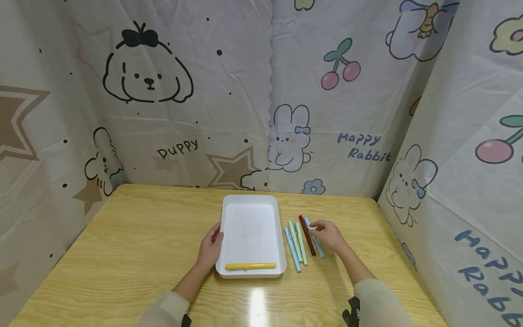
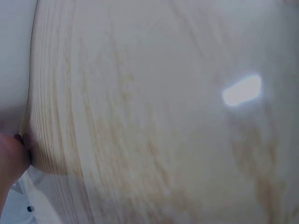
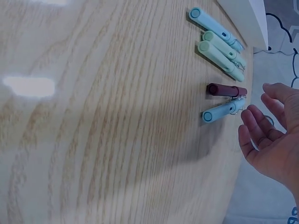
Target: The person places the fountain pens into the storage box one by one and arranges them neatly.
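A white tray (image 1: 250,231) lies on the table, with a yellow pen (image 1: 250,266) across its near end. My left hand (image 1: 210,247) holds the tray's left edge, its thumb at the rim; in the left wrist view only part of this hand shows. To the tray's right lie a light blue pen (image 1: 292,250), two light green pens (image 3: 220,60), a dark red pen (image 3: 226,89) and another light blue pen (image 3: 224,111). My right hand (image 1: 328,235) hovers by the last two, fingers loosely bent and apart from the pens in the right wrist view.
The wood-grain table (image 1: 163,227) carries everything. Printed cloth (image 1: 229,113) with cartoon figures hangs behind it and along both sides. A bright light reflection lies on the table in front of the tray.
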A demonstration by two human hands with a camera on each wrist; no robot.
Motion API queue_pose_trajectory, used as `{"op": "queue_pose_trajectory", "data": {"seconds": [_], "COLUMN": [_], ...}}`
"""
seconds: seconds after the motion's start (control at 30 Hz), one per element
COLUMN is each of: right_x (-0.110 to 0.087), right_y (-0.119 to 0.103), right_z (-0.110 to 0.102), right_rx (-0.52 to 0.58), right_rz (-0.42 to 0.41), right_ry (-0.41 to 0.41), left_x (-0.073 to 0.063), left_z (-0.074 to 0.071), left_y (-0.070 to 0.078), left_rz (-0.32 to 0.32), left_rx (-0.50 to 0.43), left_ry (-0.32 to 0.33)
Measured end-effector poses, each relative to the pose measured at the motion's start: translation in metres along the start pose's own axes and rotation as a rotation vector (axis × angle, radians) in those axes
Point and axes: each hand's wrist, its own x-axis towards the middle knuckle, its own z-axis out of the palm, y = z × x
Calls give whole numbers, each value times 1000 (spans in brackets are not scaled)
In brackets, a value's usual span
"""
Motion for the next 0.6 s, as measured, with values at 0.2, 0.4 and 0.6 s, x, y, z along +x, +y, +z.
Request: {"op": "queue_pose_trajectory", "data": {"seconds": [0.2, 0.4, 0.6], "right_x": [0, 0, -2], "right_y": [5, 10, 15], "right_z": [1, 2, 5], "right_rx": [-1, 19, 41], "right_rz": [47, 67, 91], "right_ry": [18, 28, 38], "left_x": [1, 1, 1], "left_z": [0, 0, 0], "left_y": [0, 1, 0], "left_rz": [4, 3, -1], "left_rx": [-9, -6, -8], "left_ry": [1, -1, -1]}}
